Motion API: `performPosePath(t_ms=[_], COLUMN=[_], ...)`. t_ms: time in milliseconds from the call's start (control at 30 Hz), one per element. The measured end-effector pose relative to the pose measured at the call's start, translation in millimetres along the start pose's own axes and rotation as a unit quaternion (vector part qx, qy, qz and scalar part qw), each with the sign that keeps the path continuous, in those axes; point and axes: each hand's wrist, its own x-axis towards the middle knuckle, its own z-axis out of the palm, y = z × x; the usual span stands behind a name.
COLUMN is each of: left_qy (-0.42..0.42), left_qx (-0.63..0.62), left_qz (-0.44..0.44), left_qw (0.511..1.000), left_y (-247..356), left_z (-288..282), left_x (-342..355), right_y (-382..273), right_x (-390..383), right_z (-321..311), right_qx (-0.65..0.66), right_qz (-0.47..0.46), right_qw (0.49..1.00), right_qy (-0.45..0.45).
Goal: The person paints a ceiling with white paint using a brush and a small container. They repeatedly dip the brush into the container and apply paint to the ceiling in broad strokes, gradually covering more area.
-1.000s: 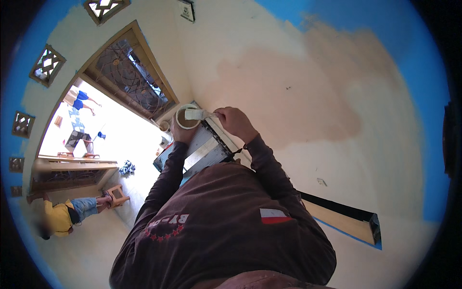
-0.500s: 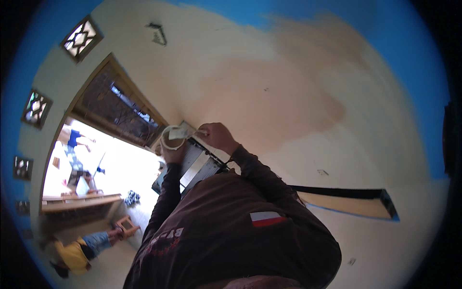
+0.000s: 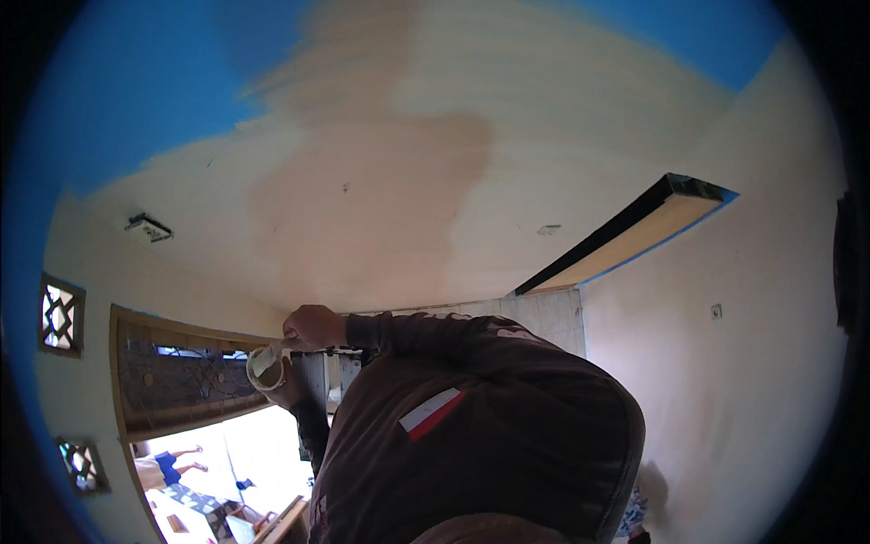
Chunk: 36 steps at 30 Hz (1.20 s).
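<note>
My left hand (image 3: 292, 390), at the left of my body, is closed around the side of a small round white tub (image 3: 252, 374). Above its mouth, my right hand (image 3: 314, 326) is closed with bent fingers on a flat, pale tool (image 3: 265, 361). The tool dips into the tub; whether it is a brush or a scraper is too small to tell. What lies at the bottom of the tub cannot be made out. Both arms wear dark sleeves.
Ahead rises a cream wall (image 3: 544, 136) with a tan patch (image 3: 381, 199) and blue paint (image 3: 136, 109) higher up. A long dark-edged ledge (image 3: 625, 240) juts out at right. At left are a wooden-framed doorway (image 3: 118, 363) and a person (image 3: 168, 467) beyond it.
My view has swung, so the wall, doorway and ledge appear turned. Both hands and the tub now sit lower and farther left in the picture. The tool remains in the tub.
</note>
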Motion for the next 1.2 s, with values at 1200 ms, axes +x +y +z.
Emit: performPosePath(t_ms=[1200], left_qy=[-0.003], left_qx=[0.009], left_qz=[-0.017], left_qw=[1.0], left_y=[-17], left_z=[5], left_x=[0], right_y=[-7], right_x=[-13], right_z=[-2], right_qx=[-0.054], right_qz=[-0.07], right_qw=[0.995], right_qy=[0.044])
